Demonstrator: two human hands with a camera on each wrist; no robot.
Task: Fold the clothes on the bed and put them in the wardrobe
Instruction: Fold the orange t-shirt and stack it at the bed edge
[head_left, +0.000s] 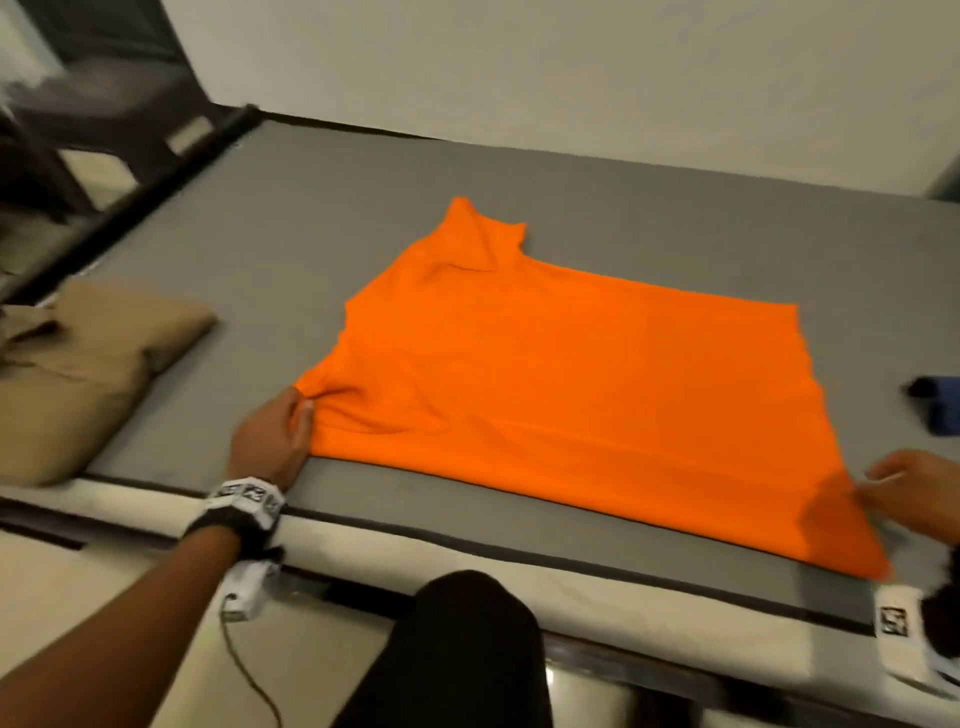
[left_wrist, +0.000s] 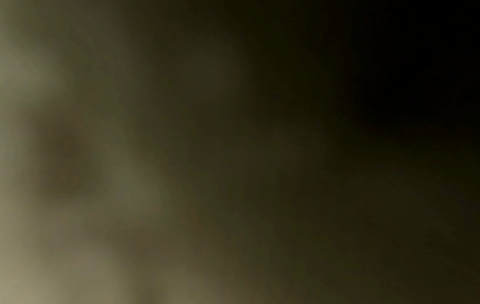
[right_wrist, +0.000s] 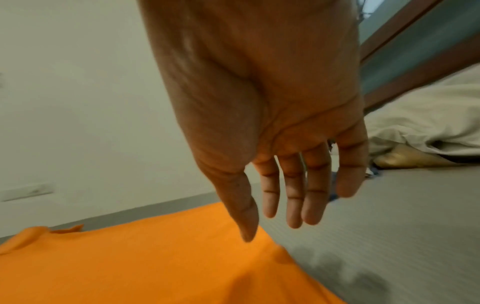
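At the bottom centre of the head view a dark knee (head_left: 467, 649) presses against the bed (head_left: 270, 244), and just beyond it the orange shirt (head_left: 571, 395) lies flat, its long axis running left to right between the hands. The left hand (head_left: 275, 436) pinches the shirt's lower-left corner. The right hand (right_wrist: 275, 156), fingers spread and relaxed, hovers beside the lower-right corner holding nothing, so I judge it must take hold there before any fold.

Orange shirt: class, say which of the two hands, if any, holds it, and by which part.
The left hand pinches the orange shirt at its near left corner. The right hand is open above the shirt's right edge and holds nothing.
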